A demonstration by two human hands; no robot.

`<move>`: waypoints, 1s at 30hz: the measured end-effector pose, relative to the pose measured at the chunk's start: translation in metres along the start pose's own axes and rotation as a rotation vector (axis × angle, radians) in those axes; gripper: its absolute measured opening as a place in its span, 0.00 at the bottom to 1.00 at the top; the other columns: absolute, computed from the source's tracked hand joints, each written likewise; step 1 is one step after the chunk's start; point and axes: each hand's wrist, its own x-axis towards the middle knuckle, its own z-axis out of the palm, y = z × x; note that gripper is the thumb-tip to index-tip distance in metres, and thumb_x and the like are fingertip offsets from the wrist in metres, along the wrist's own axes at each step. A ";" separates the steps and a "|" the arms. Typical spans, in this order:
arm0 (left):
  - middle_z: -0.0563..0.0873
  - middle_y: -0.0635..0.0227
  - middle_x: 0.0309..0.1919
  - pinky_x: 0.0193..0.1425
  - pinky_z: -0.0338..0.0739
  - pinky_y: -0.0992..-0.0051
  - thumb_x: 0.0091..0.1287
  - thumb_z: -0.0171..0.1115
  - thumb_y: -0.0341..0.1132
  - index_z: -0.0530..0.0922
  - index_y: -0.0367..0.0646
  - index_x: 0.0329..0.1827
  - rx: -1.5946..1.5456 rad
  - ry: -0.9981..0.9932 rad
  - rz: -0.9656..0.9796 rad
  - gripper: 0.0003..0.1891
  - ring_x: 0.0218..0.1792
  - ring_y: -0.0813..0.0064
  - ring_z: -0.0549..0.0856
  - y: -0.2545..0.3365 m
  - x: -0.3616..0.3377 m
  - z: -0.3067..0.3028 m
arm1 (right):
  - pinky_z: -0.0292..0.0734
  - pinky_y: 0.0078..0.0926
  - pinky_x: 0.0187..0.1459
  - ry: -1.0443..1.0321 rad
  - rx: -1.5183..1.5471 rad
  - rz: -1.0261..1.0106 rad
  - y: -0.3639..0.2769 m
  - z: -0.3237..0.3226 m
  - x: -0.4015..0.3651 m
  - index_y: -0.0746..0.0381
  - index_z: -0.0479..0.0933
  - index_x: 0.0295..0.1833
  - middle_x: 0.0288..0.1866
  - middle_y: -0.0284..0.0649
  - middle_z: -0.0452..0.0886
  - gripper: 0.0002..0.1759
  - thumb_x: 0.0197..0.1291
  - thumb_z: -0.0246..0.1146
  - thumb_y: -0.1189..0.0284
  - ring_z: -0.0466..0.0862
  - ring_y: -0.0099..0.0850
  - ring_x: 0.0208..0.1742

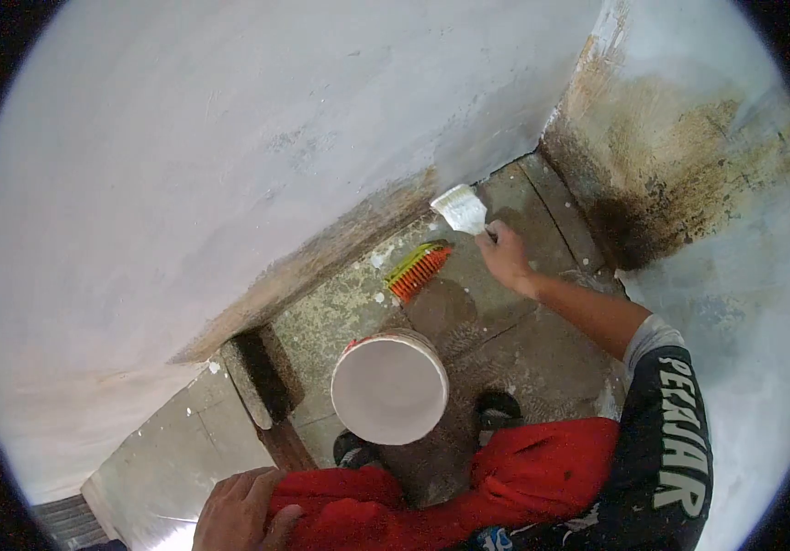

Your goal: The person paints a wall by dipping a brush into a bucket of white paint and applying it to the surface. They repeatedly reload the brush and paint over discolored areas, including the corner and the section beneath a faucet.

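Note:
My right hand [508, 259] grips the handle of a wide paintbrush [461, 209] whose bristles are coated in white. The brush is close to the foot of the long wall, near the corner. My left hand [237, 511] lies over my knee, fingers stretched out and holding nothing. Between my feet stands a white bucket [436, 356] with pale paint inside and a red smear on its far rim. A scrub brush [420, 272] with orange bristles and a yellow-green body lies on the floor beyond the bucket.
White paint covers most of the long wall [229, 165], with brown stains along its foot. The right wall [670, 184] has a dark, mouldy patch low in the corner. A raised ledge [248, 381] stands left of the bucket. Paint drops spot the tiled floor [542, 349].

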 end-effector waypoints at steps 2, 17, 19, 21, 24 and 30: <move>0.81 0.49 0.56 0.65 0.71 0.56 0.68 0.60 0.42 0.74 0.38 0.61 0.018 -0.011 -0.014 0.22 0.58 0.46 0.79 -0.001 0.002 0.001 | 0.75 0.40 0.41 -0.027 -0.040 0.046 -0.004 0.009 -0.004 0.69 0.77 0.44 0.35 0.51 0.82 0.15 0.64 0.61 0.66 0.82 0.42 0.35; 0.81 0.48 0.55 0.64 0.71 0.55 0.69 0.60 0.44 0.74 0.37 0.60 0.006 0.017 0.081 0.23 0.57 0.46 0.79 -0.026 -0.007 0.003 | 0.76 0.46 0.45 -0.196 -0.065 0.333 -0.049 0.043 -0.018 0.68 0.77 0.45 0.39 0.55 0.84 0.19 0.63 0.59 0.61 0.84 0.51 0.44; 0.81 0.47 0.56 0.63 0.71 0.56 0.72 0.56 0.43 0.74 0.37 0.61 -0.030 0.032 0.104 0.22 0.57 0.45 0.78 -0.027 -0.008 0.002 | 0.76 0.46 0.45 -0.234 -0.050 0.397 -0.055 0.050 -0.030 0.67 0.77 0.45 0.38 0.54 0.83 0.18 0.63 0.59 0.61 0.84 0.50 0.43; 0.81 0.46 0.56 0.64 0.71 0.56 0.72 0.56 0.43 0.74 0.37 0.61 -0.019 0.016 0.118 0.22 0.57 0.45 0.78 -0.027 -0.007 0.000 | 0.75 0.45 0.44 -0.163 -0.116 0.272 -0.048 0.064 -0.050 0.68 0.76 0.44 0.35 0.52 0.82 0.18 0.62 0.58 0.62 0.85 0.49 0.42; 0.81 0.47 0.56 0.64 0.71 0.57 0.72 0.56 0.42 0.74 0.36 0.61 -0.017 0.028 0.124 0.21 0.57 0.45 0.79 -0.031 -0.006 0.002 | 0.75 0.45 0.44 -0.133 0.092 0.199 -0.051 0.066 -0.077 0.68 0.75 0.43 0.33 0.52 0.81 0.17 0.62 0.58 0.62 0.84 0.49 0.42; 0.82 0.49 0.54 0.64 0.72 0.55 0.66 0.64 0.45 0.75 0.37 0.59 0.037 0.009 0.129 0.24 0.56 0.46 0.80 -0.038 0.001 0.006 | 0.74 0.50 0.47 -0.023 -0.032 0.290 -0.044 0.058 -0.052 0.69 0.79 0.42 0.38 0.57 0.84 0.18 0.62 0.58 0.62 0.84 0.54 0.45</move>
